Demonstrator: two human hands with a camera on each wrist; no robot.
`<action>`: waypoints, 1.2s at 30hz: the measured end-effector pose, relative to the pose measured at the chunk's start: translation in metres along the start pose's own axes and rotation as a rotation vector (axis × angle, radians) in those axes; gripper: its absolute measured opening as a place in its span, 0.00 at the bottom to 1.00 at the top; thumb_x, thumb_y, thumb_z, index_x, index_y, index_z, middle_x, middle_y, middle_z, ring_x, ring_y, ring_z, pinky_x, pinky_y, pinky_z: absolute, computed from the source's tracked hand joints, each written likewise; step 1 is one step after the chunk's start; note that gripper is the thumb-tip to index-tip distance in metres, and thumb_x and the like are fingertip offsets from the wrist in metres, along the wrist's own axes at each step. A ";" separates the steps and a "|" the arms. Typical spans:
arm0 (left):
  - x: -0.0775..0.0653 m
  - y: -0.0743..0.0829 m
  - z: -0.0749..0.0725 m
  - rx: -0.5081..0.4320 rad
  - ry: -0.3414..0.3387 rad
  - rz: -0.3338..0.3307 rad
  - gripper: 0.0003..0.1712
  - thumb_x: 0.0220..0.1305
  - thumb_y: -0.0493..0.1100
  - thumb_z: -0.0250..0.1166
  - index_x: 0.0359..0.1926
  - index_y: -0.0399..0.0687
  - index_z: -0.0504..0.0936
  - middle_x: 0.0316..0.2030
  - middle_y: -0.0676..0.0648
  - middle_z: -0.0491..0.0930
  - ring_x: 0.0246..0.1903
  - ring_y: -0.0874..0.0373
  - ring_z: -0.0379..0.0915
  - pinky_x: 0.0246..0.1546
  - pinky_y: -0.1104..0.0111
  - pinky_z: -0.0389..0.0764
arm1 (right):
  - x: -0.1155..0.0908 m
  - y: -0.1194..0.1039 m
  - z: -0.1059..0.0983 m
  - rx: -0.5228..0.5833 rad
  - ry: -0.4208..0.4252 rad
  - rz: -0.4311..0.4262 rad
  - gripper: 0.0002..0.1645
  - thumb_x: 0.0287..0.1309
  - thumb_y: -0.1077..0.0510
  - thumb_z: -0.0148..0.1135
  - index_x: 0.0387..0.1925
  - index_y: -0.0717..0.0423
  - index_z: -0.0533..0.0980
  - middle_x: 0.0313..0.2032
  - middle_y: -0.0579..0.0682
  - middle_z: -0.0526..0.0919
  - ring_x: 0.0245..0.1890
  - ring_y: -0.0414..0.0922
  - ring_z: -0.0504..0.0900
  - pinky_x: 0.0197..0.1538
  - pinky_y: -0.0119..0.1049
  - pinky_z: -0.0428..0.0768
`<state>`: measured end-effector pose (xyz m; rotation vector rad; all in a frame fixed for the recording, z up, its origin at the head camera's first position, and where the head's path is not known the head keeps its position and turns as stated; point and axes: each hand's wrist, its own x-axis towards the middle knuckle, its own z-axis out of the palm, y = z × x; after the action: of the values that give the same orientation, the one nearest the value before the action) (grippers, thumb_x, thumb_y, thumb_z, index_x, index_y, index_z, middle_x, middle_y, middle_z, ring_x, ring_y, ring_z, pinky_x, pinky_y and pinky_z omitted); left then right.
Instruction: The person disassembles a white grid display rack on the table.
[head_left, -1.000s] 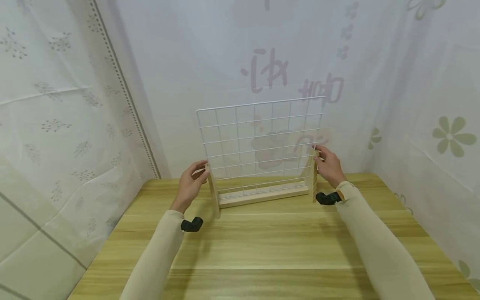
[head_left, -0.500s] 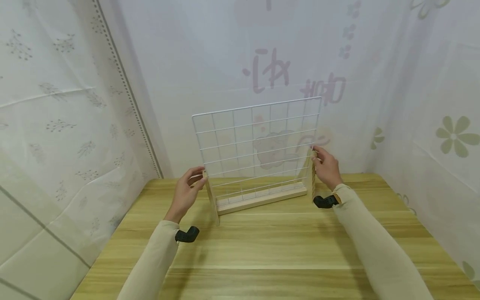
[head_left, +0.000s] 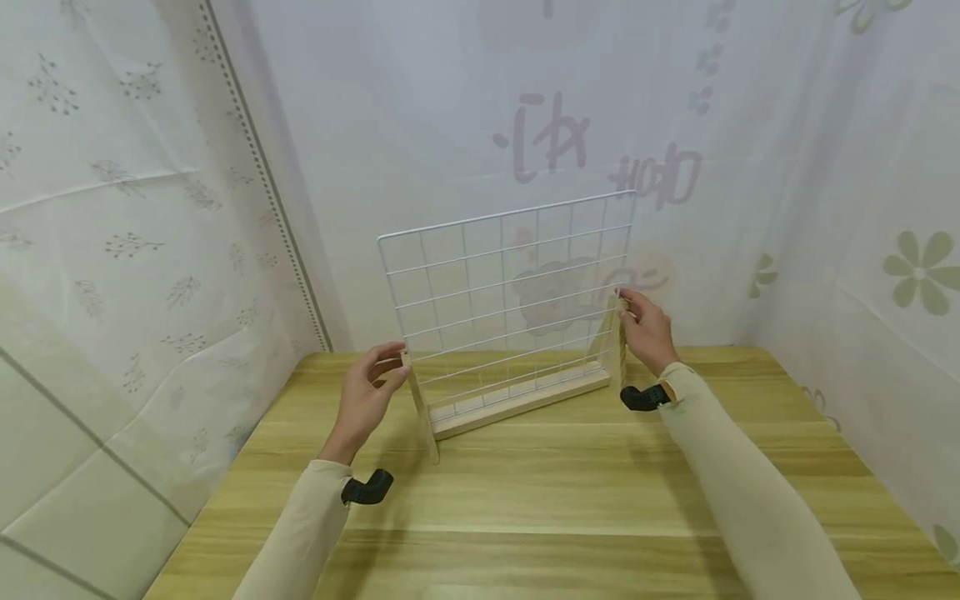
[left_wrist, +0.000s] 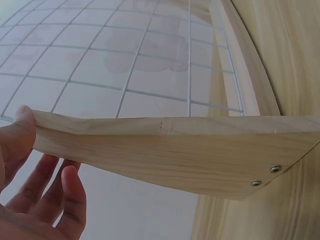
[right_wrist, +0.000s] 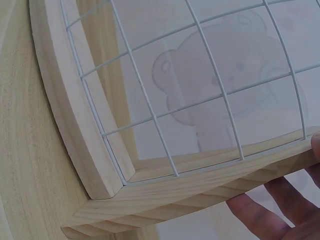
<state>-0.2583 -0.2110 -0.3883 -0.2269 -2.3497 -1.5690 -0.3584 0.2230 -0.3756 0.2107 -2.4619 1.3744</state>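
A white wire grid (head_left: pixel 501 216) stands upright in a pale wooden stand, its lower edge along a wooden base bar (head_left: pixel 521 404). My left hand (head_left: pixel 363 400) pinches the upper end of the left side panel (head_left: pixel 422 408), thumb on its edge. Two screw heads (left_wrist: pixel 275 169) show near that panel's lower end in the left wrist view. At the other side, my right hand (head_left: pixel 649 333) holds the top of the right side panel (right_wrist: pixel 190 202), with fingers behind it. The rack sits at an angle on the table, its left end nearer to me.
The wood-grain table (head_left: pixel 525 533) extends in front of the rack. Behind it hangs a pale curtain (head_left: pixel 450 100) with faint lettering and a bear print. Patterned cloth (head_left: pixel 112 250) hangs at the left, and flower-printed cloth (head_left: pixel 885 333) at the right.
The rack's left end has swung toward me and slightly left along with my left hand. The right end has shifted only a little left, my right hand still holding it.
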 end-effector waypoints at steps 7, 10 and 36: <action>-0.015 0.001 -0.004 0.005 -0.006 0.022 0.25 0.69 0.45 0.66 0.65 0.49 0.76 0.60 0.43 0.78 0.51 0.75 0.75 0.48 0.77 0.78 | 0.003 -0.003 0.004 -0.021 0.006 0.010 0.28 0.76 0.60 0.47 0.74 0.51 0.65 0.68 0.64 0.73 0.60 0.65 0.80 0.31 0.24 0.75; -0.022 0.002 -0.006 0.021 -0.002 0.044 0.24 0.70 0.44 0.66 0.64 0.49 0.76 0.59 0.42 0.79 0.51 0.75 0.75 0.47 0.77 0.79 | 0.005 -0.005 0.006 -0.038 -0.014 0.015 0.28 0.76 0.59 0.48 0.74 0.50 0.65 0.68 0.64 0.73 0.61 0.64 0.79 0.36 0.26 0.78; -0.040 0.003 -0.007 0.047 0.015 0.170 0.21 0.67 0.38 0.67 0.60 0.45 0.78 0.54 0.41 0.80 0.50 0.76 0.74 0.42 0.72 0.82 | -0.007 -0.049 0.036 0.075 0.317 0.016 0.25 0.67 0.59 0.61 0.64 0.60 0.71 0.56 0.63 0.79 0.59 0.60 0.75 0.63 0.56 0.72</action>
<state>-0.2185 -0.2149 -0.3971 -0.3918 -2.2865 -1.4291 -0.3454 0.1663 -0.3560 -0.0112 -2.1590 1.3879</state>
